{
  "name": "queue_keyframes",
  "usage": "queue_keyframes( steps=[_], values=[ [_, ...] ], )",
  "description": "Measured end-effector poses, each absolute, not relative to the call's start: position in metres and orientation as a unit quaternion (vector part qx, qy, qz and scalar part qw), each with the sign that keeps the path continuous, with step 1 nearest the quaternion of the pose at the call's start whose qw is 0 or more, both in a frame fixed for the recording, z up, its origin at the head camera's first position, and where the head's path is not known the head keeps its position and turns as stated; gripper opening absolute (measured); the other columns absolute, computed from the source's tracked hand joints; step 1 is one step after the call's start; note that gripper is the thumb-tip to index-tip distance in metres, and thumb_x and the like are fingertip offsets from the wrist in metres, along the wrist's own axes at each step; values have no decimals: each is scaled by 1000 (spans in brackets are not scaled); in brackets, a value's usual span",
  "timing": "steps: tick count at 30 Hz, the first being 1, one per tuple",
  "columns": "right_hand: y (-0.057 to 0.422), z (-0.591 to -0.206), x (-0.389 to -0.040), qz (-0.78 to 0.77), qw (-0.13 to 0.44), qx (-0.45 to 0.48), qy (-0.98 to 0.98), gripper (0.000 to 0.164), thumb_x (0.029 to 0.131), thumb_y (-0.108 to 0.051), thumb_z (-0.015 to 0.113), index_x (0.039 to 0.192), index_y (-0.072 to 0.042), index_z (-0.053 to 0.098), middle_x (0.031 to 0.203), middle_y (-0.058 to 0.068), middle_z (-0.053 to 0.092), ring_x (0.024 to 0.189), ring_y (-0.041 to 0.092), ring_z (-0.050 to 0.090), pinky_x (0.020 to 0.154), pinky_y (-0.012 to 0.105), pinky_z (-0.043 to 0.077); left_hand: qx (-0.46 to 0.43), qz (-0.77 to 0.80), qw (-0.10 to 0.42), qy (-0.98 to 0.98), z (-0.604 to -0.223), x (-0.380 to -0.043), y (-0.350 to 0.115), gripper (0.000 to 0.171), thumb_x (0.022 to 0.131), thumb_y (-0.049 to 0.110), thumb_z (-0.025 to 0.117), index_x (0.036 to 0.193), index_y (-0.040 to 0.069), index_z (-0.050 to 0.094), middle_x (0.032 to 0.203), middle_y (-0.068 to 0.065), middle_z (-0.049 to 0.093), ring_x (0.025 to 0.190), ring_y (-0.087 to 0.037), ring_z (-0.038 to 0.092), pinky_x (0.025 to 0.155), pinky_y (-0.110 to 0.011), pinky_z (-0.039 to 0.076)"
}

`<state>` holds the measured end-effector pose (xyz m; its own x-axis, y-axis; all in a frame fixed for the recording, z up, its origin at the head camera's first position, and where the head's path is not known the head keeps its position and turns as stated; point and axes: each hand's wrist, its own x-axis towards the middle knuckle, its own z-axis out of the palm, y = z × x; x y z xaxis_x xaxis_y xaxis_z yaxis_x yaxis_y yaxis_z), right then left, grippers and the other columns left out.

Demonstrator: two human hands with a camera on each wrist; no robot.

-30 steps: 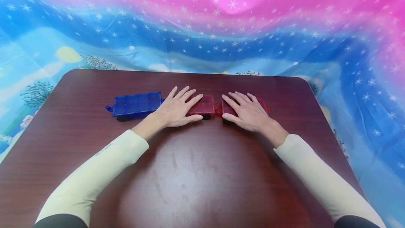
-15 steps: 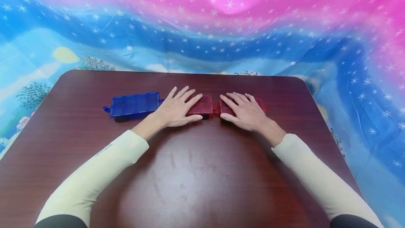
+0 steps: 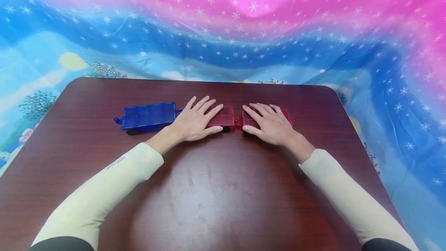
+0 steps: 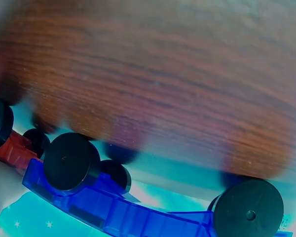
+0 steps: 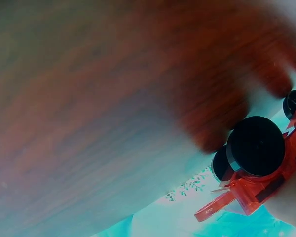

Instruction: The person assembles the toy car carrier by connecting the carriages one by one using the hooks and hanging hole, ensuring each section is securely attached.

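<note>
Three translucent toy wagons with black wheels stand in a row on the table. My left hand (image 3: 195, 121) rests on the middle one, a red wagon (image 3: 228, 114), with its fingers spread and straight. Over the other red wagon (image 3: 286, 114), at the right end, my right hand (image 3: 270, 123) lies flat and covers most of it. A small red coupling (image 3: 238, 119) shows between the two red wagons. Left of my left hand is the blue wagon (image 3: 149, 115); the joint beside it is partly hidden by that hand. The right wrist view shows a red hook (image 5: 214, 206) at the outer end.
The brown wooden table (image 3: 223, 189) has rounded far corners. Behind it hangs a pink and blue curtain (image 3: 223, 22) with snowflakes. In the left wrist view a large black wheel (image 4: 71, 160) sits under the blue wagon.
The head view shifted slightly, so the table and wagons sit a little farther left in it. Both hands stay on the red wagons in the same flat pose.
</note>
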<state>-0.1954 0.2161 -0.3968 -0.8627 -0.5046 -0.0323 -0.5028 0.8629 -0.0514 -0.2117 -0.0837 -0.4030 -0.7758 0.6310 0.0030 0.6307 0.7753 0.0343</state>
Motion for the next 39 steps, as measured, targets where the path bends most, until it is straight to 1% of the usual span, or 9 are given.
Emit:
queue_keyframes(
  steps=[8,13,20,27,39],
  values=[
    [218,-397,-196,-22,19,-263,964,84,96,-77,33,163,-27,25,163,8,31,147,32,29,115,58,18,339,38,1,940,-404,-213,-85,84,98,76,28,164,25,21,166,-8,25,155,-30,10,122,-55,4],
    [218,-398,-197,-21,21,-262,965,84,95,-77,32,163,-28,24,163,8,31,147,32,29,115,58,18,335,57,-6,940,-405,-214,-89,84,97,75,31,164,25,21,166,-7,25,155,-29,9,122,-54,2],
    [217,-398,-199,-19,31,-247,968,84,96,-77,31,164,-28,21,163,9,29,147,33,28,115,58,18,342,72,-26,936,-408,-215,-90,83,98,73,34,163,23,25,164,-9,29,153,-33,17,122,-56,8],
    [215,-397,-200,-23,35,-234,971,84,96,-76,32,164,-27,21,163,10,28,147,34,28,114,58,18,346,71,-22,935,-409,-215,-88,84,97,74,33,163,23,24,164,-9,28,153,-33,17,122,-55,6],
    [212,-398,-204,-20,37,-230,972,86,96,-79,26,164,-27,21,163,9,28,147,35,29,114,58,19,350,70,-26,934,-409,-215,-88,85,97,75,31,163,23,24,164,-10,29,153,-34,19,121,-57,10]
  ],
)
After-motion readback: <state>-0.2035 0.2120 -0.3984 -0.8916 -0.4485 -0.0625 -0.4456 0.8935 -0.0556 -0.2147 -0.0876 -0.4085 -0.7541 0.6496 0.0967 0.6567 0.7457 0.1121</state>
